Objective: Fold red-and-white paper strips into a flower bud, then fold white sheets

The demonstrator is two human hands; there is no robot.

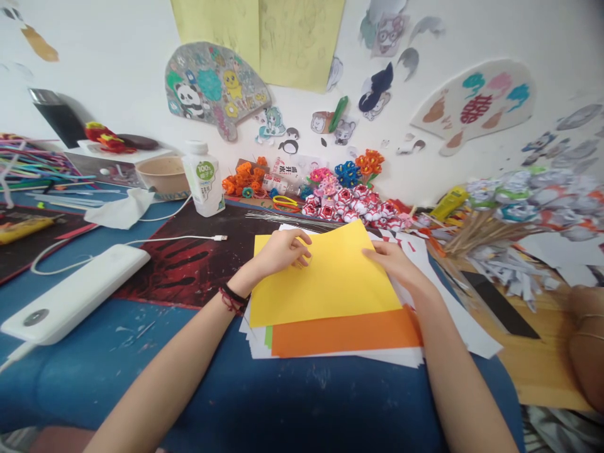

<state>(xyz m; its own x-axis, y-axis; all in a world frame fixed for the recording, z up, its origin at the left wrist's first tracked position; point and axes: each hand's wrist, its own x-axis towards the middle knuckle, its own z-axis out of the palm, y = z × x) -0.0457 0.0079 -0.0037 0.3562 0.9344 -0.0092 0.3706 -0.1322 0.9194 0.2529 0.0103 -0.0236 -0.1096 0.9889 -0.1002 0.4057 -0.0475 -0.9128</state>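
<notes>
A yellow sheet of paper (325, 277) lies over an orange sheet (344, 336) and a stack of white paper (396, 357), with a sliver of green showing at the left. My right hand (389, 261) pinches the yellow sheet's right edge between thumb and fingers; that side is slightly raised and bent. Over the sheet's upper left part is my left hand (283, 248), its fingers loosely bent and a little apart, gripping nothing that I can see. A dark red cord bracelet is on the left wrist.
A white power bank (78, 292) with cables and a white bottle (204, 179) stand at left. Craft flowers (349, 204) line the wall. To the right are a ruler-like dark strip (500, 305), paper flowers on sticks (509, 214) and another person's arm (587, 340).
</notes>
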